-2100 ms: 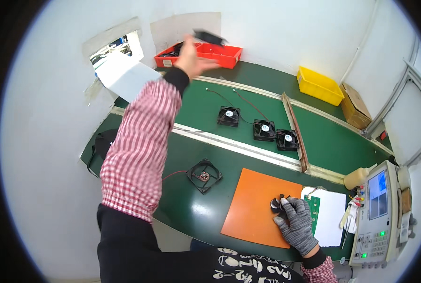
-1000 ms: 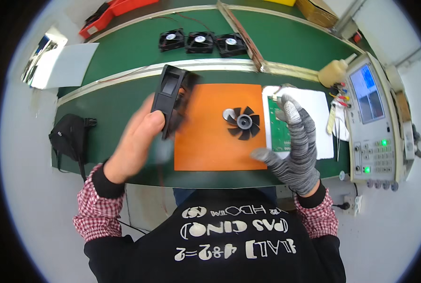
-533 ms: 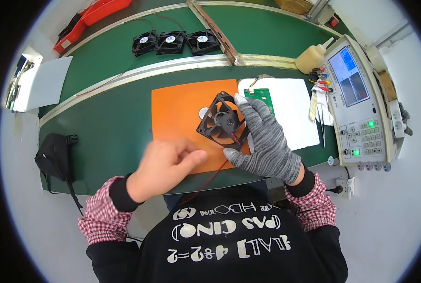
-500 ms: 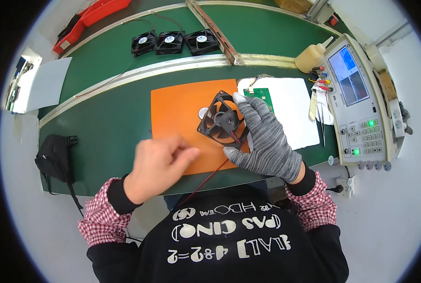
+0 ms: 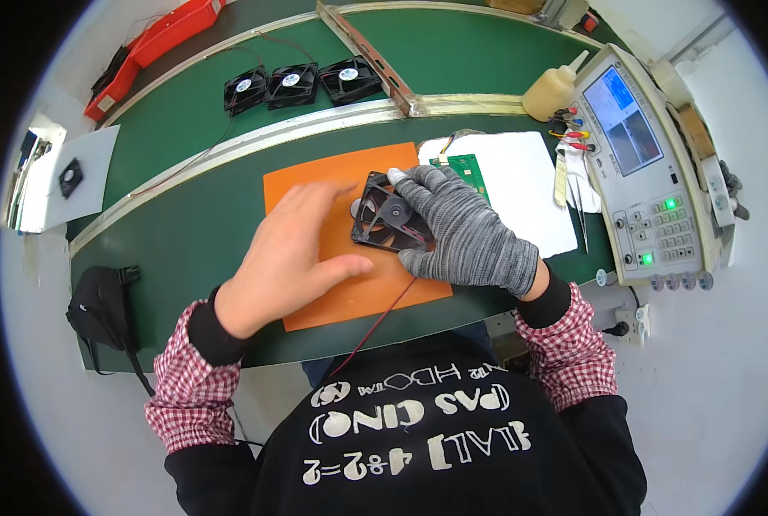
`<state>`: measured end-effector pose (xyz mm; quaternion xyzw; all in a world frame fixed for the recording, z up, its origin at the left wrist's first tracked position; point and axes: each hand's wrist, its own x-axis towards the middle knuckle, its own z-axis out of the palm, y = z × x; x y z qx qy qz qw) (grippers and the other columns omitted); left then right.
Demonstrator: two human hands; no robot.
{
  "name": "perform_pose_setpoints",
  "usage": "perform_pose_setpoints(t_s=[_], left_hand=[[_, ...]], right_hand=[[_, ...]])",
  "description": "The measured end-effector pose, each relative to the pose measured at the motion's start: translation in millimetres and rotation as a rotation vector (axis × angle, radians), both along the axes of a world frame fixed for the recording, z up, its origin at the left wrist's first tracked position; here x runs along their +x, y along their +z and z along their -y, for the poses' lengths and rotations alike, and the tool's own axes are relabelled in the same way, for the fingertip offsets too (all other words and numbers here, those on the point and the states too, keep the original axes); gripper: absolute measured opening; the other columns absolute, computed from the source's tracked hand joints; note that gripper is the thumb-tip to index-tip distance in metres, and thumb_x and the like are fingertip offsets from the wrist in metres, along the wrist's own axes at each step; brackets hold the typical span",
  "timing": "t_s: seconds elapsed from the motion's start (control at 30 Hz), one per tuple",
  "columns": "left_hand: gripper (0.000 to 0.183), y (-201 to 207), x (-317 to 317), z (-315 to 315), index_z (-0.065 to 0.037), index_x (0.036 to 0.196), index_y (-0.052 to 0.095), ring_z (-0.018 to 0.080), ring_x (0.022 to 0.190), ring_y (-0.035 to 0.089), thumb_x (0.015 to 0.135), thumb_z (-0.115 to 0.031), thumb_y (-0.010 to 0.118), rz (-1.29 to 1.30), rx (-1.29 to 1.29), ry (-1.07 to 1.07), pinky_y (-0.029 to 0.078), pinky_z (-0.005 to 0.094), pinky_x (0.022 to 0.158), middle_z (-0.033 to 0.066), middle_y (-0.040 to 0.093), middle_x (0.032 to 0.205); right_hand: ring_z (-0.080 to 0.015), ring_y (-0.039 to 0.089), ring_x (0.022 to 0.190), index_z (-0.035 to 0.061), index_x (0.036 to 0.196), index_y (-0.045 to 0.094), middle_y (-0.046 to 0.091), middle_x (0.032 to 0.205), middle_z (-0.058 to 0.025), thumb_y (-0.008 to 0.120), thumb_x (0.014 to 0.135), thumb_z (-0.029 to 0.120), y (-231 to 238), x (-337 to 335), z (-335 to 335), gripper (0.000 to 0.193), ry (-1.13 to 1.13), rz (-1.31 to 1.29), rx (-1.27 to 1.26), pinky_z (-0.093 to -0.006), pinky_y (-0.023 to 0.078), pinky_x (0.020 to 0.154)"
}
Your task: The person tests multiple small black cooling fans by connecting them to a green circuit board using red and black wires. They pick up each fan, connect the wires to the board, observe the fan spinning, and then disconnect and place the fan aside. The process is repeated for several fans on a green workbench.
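Gripped by its right edge, a black square cooling fan (image 5: 384,211) is held tilted over the orange mat (image 5: 362,311) by my right hand (image 5: 477,230). That hand wears a grey knit glove, with the fingers on the far edge and the thumb on the near one. My left hand (image 5: 282,254) is bare and open, thumb and fingers apart, just left of the fan. Its fingertips come close to the frame; whether they touch it I cannot tell. A thin red wire (image 5: 375,328) trails from the fan toward my body.
Three black fans (image 5: 293,82) lie in a row behind a pale rail. At right are a green circuit board (image 5: 468,168) on a white sheet (image 5: 534,185), tweezers (image 5: 582,206), a yellowish squeeze bottle (image 5: 549,93) and a test instrument (image 5: 650,163). A black pouch (image 5: 100,301) lies left.
My left hand has moved up toward the fan and opened from curled fingers. The fan has turned flatter in my right hand. A dark fan-like shape now shows on the pale panel at far left.
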<state>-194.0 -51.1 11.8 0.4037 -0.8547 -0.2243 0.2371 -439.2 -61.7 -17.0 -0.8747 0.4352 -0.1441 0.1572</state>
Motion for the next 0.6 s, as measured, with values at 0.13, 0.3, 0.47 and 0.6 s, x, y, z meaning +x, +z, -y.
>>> perform_pose_setpoints(t_s=[0.13,0.3,0.47,0.6], left_hand=[[0.098,-15,-24,30,0.002,0.138,0.039,0.0402,0.128,0.043,0.058,-0.024,0.09,0.003,-0.056,-0.219,0.034,0.0455,0.11,0.0214,0.046,0.139],[0.095,-23,-34,41,0.0,0.132,0.047,0.0403,0.117,0.049,0.053,-0.03,0.091,0.117,-0.042,-0.213,0.039,0.0448,0.103,0.0204,0.053,0.124],[0.1,-27,-51,25,0.001,0.136,0.049,0.038,0.104,0.051,0.052,-0.034,0.09,0.226,-0.273,-0.11,0.044,0.045,0.093,0.0187,0.054,0.115],[0.117,-8,-47,12,-0.003,0.148,0.038,0.0391,0.116,0.044,0.051,-0.046,0.088,0.363,-0.203,-0.123,0.035,0.0491,0.101,0.0191,0.048,0.126]], right_hand=[[-0.0382,0.048,0.122,-0.0073,0.143,0.038,0.048,0.13,-0.0258,0.074,0.074,0.051,-7,-7,4,0.097,0.059,0.016,-0.003,-0.0419,0.038,0.109],[-0.0366,0.056,0.105,-0.0004,0.116,0.06,0.058,0.114,-0.0177,0.075,0.079,0.024,33,-39,-42,0.047,-0.083,0.32,-0.25,-0.0424,0.048,0.092],[-0.0259,0.066,0.091,0.0106,0.099,0.069,0.065,0.105,-0.0087,0.071,0.078,0.013,64,-113,-130,0.021,-0.136,0.317,-0.67,-0.039,0.054,0.08],[-0.0249,0.061,0.095,0.0039,0.096,0.071,0.068,0.093,-0.01,0.066,0.082,0.005,99,-175,-181,0.015,-0.673,0.213,-0.998,-0.0368,0.051,0.082]])
